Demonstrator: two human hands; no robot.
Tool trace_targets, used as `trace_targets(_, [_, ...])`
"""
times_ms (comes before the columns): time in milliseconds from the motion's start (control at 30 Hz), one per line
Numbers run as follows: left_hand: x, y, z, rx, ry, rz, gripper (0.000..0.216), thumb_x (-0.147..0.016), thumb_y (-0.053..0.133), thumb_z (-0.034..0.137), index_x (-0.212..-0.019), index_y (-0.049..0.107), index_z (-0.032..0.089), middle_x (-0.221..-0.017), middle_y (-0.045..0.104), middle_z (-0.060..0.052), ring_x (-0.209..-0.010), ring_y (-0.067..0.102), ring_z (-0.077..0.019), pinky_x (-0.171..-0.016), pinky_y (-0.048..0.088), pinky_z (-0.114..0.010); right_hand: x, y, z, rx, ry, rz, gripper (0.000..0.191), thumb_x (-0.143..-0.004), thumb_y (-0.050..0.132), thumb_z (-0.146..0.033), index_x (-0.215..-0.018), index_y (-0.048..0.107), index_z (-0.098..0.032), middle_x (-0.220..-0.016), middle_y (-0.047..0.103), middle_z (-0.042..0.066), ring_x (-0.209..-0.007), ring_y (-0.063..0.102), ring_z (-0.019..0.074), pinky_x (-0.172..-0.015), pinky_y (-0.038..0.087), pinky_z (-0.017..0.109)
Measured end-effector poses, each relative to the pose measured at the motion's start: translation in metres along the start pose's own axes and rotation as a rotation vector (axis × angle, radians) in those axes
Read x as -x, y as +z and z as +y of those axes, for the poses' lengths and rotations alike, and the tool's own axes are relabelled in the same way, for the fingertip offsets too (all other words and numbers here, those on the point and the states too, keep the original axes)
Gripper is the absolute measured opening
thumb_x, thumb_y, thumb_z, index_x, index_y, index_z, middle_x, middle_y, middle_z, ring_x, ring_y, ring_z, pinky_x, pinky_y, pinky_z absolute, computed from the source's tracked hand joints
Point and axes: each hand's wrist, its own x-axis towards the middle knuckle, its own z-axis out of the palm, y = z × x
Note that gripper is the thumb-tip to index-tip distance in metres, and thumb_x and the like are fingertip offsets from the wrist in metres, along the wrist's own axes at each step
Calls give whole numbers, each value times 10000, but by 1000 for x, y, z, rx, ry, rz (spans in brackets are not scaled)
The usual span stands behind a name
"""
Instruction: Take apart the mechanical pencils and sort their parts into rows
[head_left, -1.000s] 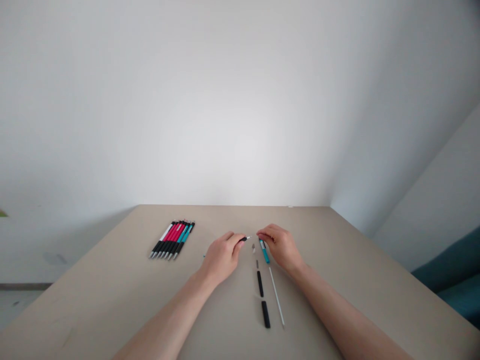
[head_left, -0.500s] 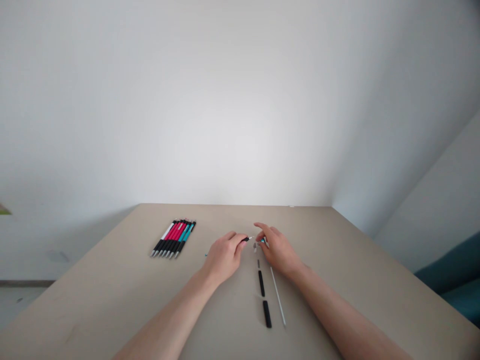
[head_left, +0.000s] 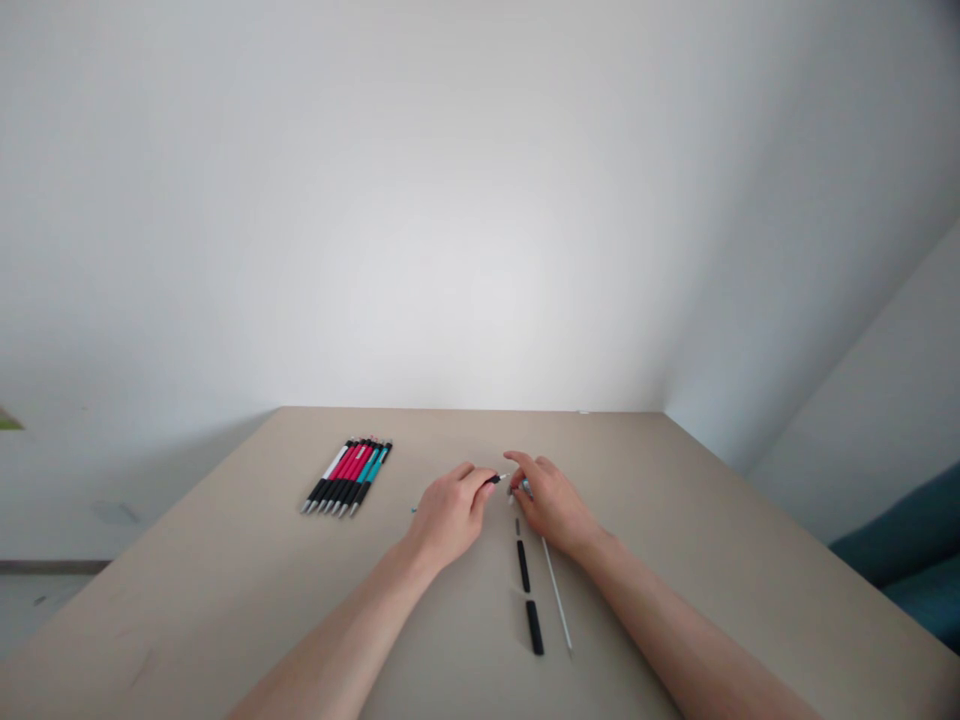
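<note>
My left hand (head_left: 448, 512) is closed, thumb and fingers pinching a pen barrel (head_left: 493, 480) whose black end with a thin white tip points right. A bit of blue (head_left: 414, 509) shows left of this hand; whether it belongs to the same barrel I cannot tell. Facing it, my right hand (head_left: 553, 508) has thumb and fingers pinched low, with the index finger raised. A pale blue bit shows among its fingers, mostly hidden. Just by those fingertips lies a small greyish piece (head_left: 511, 498), too small to name.
Below the hands lie a small grey piece (head_left: 517, 526), a slim black tube (head_left: 523, 566), a thicker black tube (head_left: 534, 628) and a thin white rod (head_left: 557, 598). Several white, pink and teal pens (head_left: 346, 478) lie side by side at left. A wall (head_left: 472, 250) rises behind the table.
My right hand has shifted slightly left and down, its raised index finger lower. The pale blue bit in its fingers shows less brightly. My left hand is nearly unmoved.
</note>
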Motion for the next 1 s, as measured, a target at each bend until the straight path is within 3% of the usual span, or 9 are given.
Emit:
trace_targets(333, [0,0,-1,4,-5,-8,247,-909,397,184,-1072,578,217,-922,612,-34,-839,594,-164,-755,465,-262,0,-1,4,-15,-5,49,507,-741,472,-45,-1237,470,-150,-877,649,53,-896,533,193,-828,413,298])
trace_targets(533, [0,1,-2,22,-5,6,256,-911,385,185,-1065,585,221,-912,612,-39,-831,594,-162,-746,463,-254,-4,-8,15,41,154,162,350,-730,446,-51,-1017,625,-141,-872,646,64,-857,573,169,-818,400,267])
trace_targets(733, [1,2,-2,31,-5,10,254,-912,384,190,-1066,584,220,-915,610,-41,-831,589,-166,-754,461,-261,-3,-7,14,103,333,34,338,-756,508,-188,-1078,607,-160,-700,641,37,-690,583,173,-669,382,262])
trace_targets(1000, [0,0,-2,31,-11,0,253,-913,383,193,-1068,580,218,-930,611,-41,-846,587,-172,-762,457,-270,-1,-3,15,122,337,-18,430,-739,519,-202,-1167,536,-162,-770,664,66,-724,610,189,-668,386,264])
